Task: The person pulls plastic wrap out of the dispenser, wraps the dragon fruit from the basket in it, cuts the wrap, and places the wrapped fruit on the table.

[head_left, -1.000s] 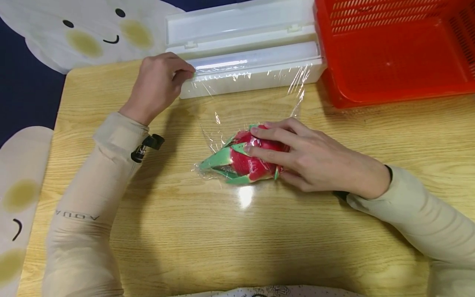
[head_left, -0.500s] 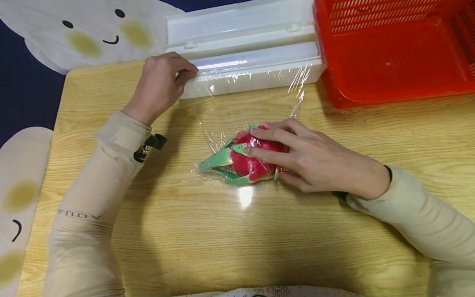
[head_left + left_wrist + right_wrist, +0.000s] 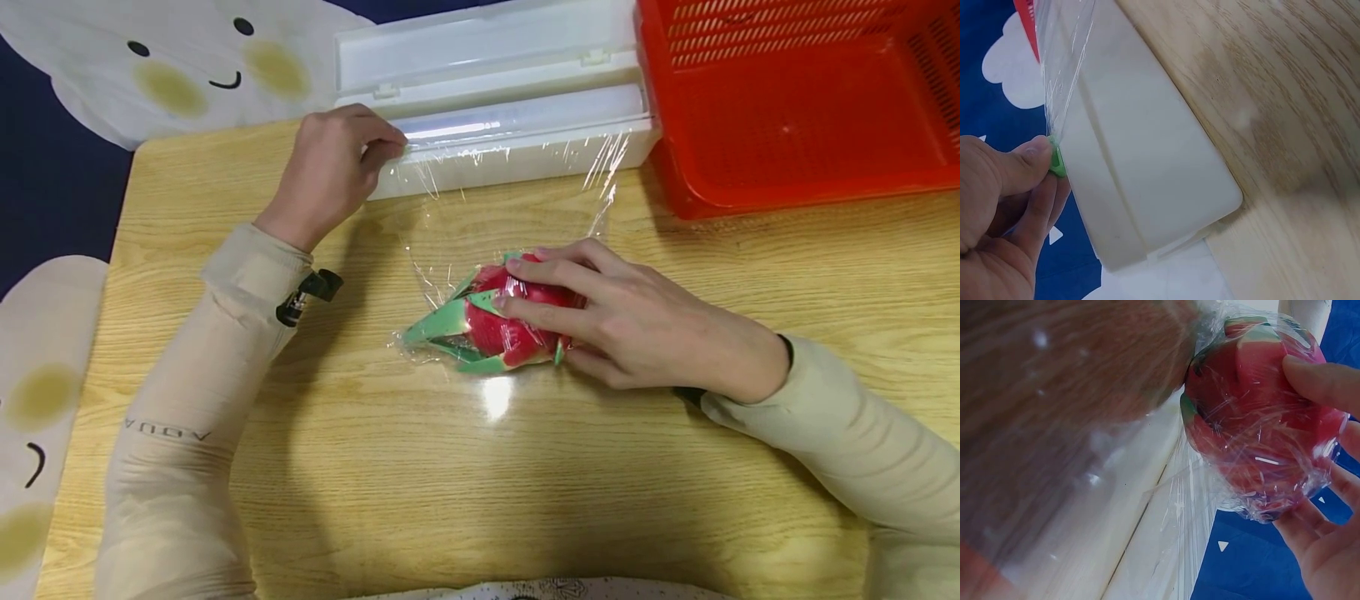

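A red dragon fruit [image 3: 487,329] with green scales lies on the table, wrapped in clear cling film. My right hand [image 3: 622,321] holds it from the right, fingers spread over its top; the right wrist view shows thumb and fingers round its filmed end. From the fruit a sheet of cling film [image 3: 502,212] stretches back to the white dispenser box [image 3: 386,185], over its front edge. At that box's left end, my left hand [image 3: 322,175] pinches a small green slider [image 3: 1057,161] on the edge, where the film passes. The film roll [image 3: 525,112] lies inside the box.
The box's white lid [image 3: 480,50] stands open at the back. Right of it sits a red plastic basket [image 3: 795,125] with slotted walls, close to the box's end. A wooden table [image 3: 450,492] lies beneath, with a cloud-patterned cloth [image 3: 202,50] beyond its left and back edges.
My left hand has slid a little to the right along the box's front edge, from its left end. The right hand and the dragon fruit have stayed put.
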### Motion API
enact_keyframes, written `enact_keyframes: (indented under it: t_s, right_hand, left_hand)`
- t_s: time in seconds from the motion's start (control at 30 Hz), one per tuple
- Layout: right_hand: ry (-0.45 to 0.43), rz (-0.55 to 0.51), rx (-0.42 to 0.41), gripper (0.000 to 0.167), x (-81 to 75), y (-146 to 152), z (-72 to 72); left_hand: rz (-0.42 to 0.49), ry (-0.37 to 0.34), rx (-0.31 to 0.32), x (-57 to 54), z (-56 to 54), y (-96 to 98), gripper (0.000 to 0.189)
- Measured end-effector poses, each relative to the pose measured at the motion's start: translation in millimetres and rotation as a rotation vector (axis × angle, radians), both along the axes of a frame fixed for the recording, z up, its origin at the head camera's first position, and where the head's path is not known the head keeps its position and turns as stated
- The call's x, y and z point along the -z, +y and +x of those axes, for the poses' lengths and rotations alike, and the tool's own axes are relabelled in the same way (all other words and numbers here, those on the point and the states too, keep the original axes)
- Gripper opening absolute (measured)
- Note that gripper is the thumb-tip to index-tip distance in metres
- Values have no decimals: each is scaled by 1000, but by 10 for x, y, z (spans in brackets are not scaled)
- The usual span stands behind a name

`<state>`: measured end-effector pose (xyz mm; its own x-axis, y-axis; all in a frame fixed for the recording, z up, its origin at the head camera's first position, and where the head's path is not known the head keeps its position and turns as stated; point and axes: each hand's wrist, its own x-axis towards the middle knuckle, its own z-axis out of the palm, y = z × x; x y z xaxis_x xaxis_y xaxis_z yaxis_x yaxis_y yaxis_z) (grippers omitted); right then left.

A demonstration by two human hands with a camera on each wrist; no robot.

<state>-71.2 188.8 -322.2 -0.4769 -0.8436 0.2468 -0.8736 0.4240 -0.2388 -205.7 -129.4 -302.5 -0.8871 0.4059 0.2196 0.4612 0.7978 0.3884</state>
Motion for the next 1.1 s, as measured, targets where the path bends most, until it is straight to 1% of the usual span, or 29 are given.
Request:
enact_keyframes:
  t_s: [0.47,0.83,1.1]
  right_hand:
    - [10,-18,-2,81,10,6,-6]
    - [1,-25,-10,82,19,0,-13]
    - [0,-28,-6,83,18,-4,-16]
  left_hand:
    - [14,21,21,31,-25,43,19]
    - [10,24,14,51,-33,71,19]
    - [27,37,20,70,-43,89,19]
